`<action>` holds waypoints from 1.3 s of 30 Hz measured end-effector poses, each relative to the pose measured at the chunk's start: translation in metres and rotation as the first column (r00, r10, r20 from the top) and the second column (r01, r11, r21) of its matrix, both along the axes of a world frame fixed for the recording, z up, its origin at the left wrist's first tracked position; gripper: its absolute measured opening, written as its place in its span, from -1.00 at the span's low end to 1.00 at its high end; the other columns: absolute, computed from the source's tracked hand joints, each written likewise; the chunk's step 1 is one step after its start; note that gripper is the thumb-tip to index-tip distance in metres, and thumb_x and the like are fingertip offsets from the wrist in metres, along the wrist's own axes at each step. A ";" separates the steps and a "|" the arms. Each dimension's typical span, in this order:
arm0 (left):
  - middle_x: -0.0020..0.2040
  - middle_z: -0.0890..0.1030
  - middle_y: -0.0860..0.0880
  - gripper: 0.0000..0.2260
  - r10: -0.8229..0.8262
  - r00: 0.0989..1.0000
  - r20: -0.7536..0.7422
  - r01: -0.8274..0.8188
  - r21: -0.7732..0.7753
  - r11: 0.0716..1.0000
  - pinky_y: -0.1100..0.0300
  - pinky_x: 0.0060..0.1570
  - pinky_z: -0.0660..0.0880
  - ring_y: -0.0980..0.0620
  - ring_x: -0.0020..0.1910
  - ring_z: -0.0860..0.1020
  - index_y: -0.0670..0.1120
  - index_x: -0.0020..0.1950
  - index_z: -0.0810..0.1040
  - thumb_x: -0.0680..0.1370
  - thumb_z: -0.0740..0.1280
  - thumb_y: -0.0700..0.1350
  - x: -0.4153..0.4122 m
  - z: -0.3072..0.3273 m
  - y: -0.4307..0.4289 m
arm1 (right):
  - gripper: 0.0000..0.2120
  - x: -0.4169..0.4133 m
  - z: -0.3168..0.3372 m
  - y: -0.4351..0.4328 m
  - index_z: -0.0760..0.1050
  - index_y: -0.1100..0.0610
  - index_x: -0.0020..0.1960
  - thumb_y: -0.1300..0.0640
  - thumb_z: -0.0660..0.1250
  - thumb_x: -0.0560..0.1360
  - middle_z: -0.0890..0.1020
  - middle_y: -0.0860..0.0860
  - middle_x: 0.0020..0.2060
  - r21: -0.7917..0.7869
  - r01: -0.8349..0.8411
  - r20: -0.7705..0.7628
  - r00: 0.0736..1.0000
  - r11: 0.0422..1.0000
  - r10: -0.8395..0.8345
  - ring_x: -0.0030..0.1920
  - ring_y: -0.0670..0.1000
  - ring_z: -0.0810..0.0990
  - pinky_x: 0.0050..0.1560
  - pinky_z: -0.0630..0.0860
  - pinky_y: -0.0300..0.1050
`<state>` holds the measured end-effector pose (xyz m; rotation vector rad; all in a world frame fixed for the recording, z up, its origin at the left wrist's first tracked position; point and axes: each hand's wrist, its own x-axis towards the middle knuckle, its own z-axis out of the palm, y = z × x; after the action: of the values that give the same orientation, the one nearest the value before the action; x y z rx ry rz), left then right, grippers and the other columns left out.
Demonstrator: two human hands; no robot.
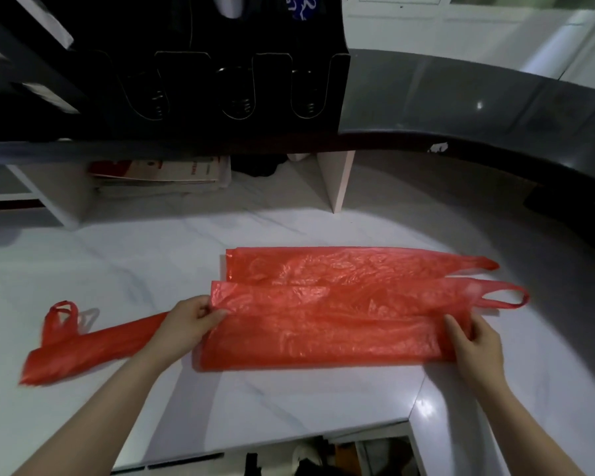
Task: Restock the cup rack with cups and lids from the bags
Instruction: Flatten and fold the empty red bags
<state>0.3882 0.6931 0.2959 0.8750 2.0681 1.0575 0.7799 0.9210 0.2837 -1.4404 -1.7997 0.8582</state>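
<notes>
While near red bag [323, 338] lies flat mid-counter, overlapping far red bag [340, 266] at 12 o'clock, counter [289, 400] edge is close at 6, with bare marble toward 10. Left hand [186, 324] pinches its 9 o'clock edge; right hand [474, 345] grips the 3 o'clock end.

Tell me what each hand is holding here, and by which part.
Both hands hold the nearest red bag. The left hand pinches a corner of its closed left end, and the right hand grips its right end, the handle end.
</notes>
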 end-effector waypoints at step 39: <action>-0.29 0.59 -0.03 -0.78 0.215 0.913 -0.347 -0.245 -0.044 0.969 0.16 -0.32 0.32 -0.05 -0.25 0.55 -0.06 -0.23 0.55 0.59 0.26 -0.07 0.040 -0.013 0.010 | -0.85 0.005 -0.004 0.024 0.44 -0.02 -0.20 0.01 0.35 0.52 0.59 -0.17 -0.28 -0.034 -0.067 0.102 0.992 0.997 0.070 -0.22 -0.14 0.55 -0.27 0.37 -0.12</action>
<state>0.4283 0.7028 0.2826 0.8305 2.5399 0.9794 0.7850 0.9452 0.2794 -1.4737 -1.9305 0.8633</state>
